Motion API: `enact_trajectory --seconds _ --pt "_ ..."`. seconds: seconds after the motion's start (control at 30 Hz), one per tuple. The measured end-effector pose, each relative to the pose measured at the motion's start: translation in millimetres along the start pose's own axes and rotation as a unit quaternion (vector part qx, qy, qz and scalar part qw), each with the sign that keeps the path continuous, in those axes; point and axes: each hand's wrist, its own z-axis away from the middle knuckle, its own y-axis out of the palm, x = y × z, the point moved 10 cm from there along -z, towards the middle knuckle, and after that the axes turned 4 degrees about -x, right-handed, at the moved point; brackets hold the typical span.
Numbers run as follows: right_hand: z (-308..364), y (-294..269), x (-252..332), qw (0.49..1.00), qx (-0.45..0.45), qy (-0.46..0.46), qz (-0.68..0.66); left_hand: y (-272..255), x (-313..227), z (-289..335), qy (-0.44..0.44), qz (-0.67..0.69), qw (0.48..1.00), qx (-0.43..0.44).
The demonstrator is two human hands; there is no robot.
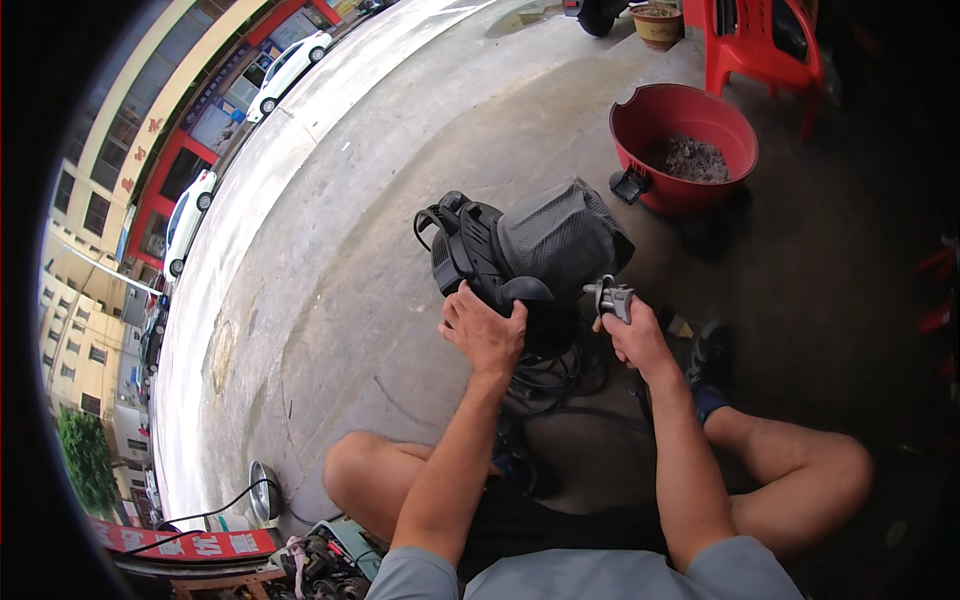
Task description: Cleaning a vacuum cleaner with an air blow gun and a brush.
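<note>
In front of me a black vacuum cleaner motor head (pixel 466 240) lies tilted, with a grey, dusty cloth filter (pixel 560 232) fixed to its right side. My left hand (pixel 484 332) grips the near edge of the motor head, its fingers over the rim and the thumb beside a rounded black part. To the right, my right hand (pixel 637 336) is closed round a silver air blow gun (pixel 612 298). Its nozzle end is close to the filter's near side. Below the motor head, a coiled black cable (pixel 548 380) lies on the ground between my feet.
A red tub (pixel 740 118) with grey debris (pixel 692 160) inside stands at the far right, a red plastic chair (pixel 765 45) behind it. A plant pot (pixel 657 25) is beyond. At lower left are a metal lamp shade (pixel 265 490) and a pile of tools (pixel 325 565).
</note>
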Motion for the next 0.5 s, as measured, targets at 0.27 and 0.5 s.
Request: enact_trajectory --seconds 0.27,0.5 --pt "-5.5 -164.7 -206.7 0.919 -0.262 0.221 0.192 -2.9 -4.3 3.7 0.007 0.001 1.0 -0.005" --pt "-13.2 -52.7 -27.8 0.87 -0.286 -0.201 0.346 -4.9 4.5 3.5 -0.004 0.004 1.0 0.012"
